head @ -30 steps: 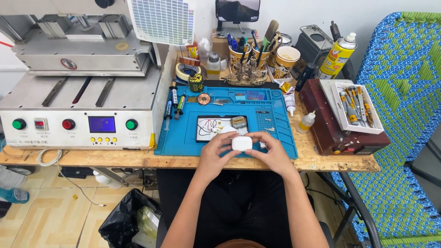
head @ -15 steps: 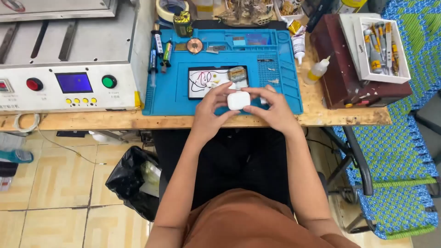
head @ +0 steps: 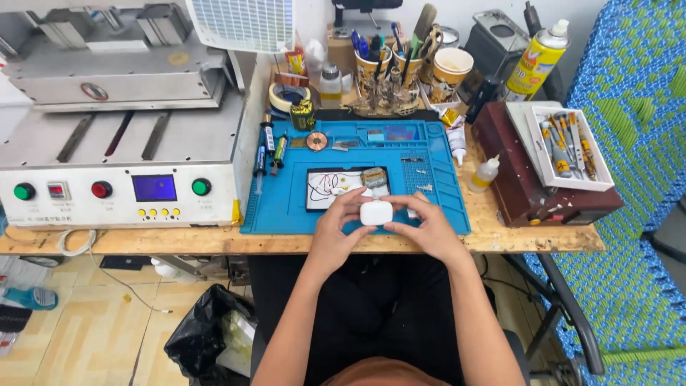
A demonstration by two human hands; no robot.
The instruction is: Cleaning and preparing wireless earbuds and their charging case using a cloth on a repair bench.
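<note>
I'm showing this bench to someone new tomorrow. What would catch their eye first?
Probably the bright blue work mat in the middle of the wooden bench, where the left hand and right hand together hold a small white rounded case above its near edge. To the left stands a big grey machine with green and red buttons and a small blue screen. At the far right corner is a yellow spray can.

A small white rounded-corner case [head: 376,213], glossy and closed, sits level between the fingertips of both hands just above the near edge of the blue work mat [head: 286,207].
</note>
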